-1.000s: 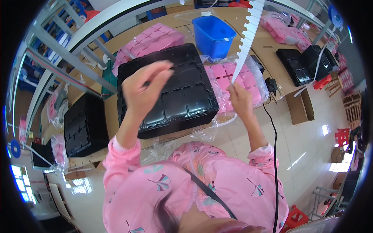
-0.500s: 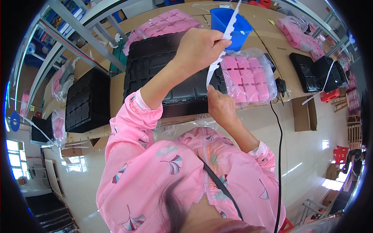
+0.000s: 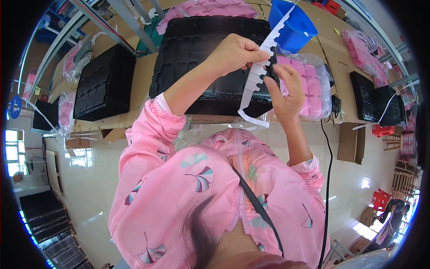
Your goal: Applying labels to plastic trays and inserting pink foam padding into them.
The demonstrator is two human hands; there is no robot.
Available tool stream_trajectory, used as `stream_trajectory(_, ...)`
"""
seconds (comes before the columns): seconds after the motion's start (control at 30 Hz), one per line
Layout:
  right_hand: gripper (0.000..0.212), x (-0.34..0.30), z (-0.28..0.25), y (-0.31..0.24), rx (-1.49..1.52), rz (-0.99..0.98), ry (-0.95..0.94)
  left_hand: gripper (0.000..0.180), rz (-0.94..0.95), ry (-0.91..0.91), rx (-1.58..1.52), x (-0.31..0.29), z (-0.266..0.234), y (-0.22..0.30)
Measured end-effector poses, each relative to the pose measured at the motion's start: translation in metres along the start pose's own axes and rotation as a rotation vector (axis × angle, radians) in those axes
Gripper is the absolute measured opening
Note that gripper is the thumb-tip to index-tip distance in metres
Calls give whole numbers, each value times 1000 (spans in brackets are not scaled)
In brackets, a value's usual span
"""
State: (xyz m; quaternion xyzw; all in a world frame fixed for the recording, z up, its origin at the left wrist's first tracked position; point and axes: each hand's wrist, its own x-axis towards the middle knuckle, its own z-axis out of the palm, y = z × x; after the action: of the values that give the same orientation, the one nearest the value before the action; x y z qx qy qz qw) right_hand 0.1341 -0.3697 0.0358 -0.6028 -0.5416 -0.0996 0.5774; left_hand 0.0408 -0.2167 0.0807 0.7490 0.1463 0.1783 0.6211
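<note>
A long white strip with notched tabs along one edge (image 3: 254,77) slants across the middle, its lower end bent to the right. Thumb and fingertips of my left hand (image 3: 235,54) pinch the strip about midway. My right hand (image 3: 288,89) is raised just right of the strip, thumb and fingers apart, holding nothing that I can see. Beneath both hands lies a stack of black moulded plastic trays (image 3: 192,49). Close behind my right hand, pink moulded trays in clear plastic wrap (image 3: 311,85) lie beside the black stack.
A blue bin (image 3: 293,29) stands behind the strip. More pink trays (image 3: 210,9) lie at the back. Another black tray stack (image 3: 104,85) is at left, and black trays (image 3: 365,94) sit at right. A black cable (image 3: 330,157) hangs down from the table's edge.
My right hand has let go of the strip's lower end and opened beside it. That end now hangs bent. The view has shifted, so the table sits higher in it.
</note>
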Motion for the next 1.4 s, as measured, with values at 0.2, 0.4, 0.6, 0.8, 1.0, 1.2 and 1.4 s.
stream_trajectory(0.2, 30, 19, 9, 8, -31, -54, 56, 25, -77, -37, -70, 3, 3, -5)
stream_trajectory(0.4, 26, 29, 13, 20, -57, -163, 109, 31, -142, -47, -184, 4, 4, 1)
stream_trajectory(0.6, 23, 37, 16, 21, -94, -269, 119, 35, -193, -43, -246, 2, 3, 3)
stream_trajectory(0.8, 21, 40, 19, 21, -67, -279, 117, 37, -248, -50, -310, 2, -1, 8)
stream_trajectory(1.0, 18, 42, 19, 20, -104, -364, 118, 37, -231, -28, -259, 2, 0, 8)
stream_trajectory(1.2, 17, 42, 14, 12, -137, -480, 37, 31, -182, -6, -258, 2, 3, 8)
stream_trajectory(1.4, 9, 60, -29, 16, 100, 224, -308, 31, -42, 33, -111, -1, -14, 6)
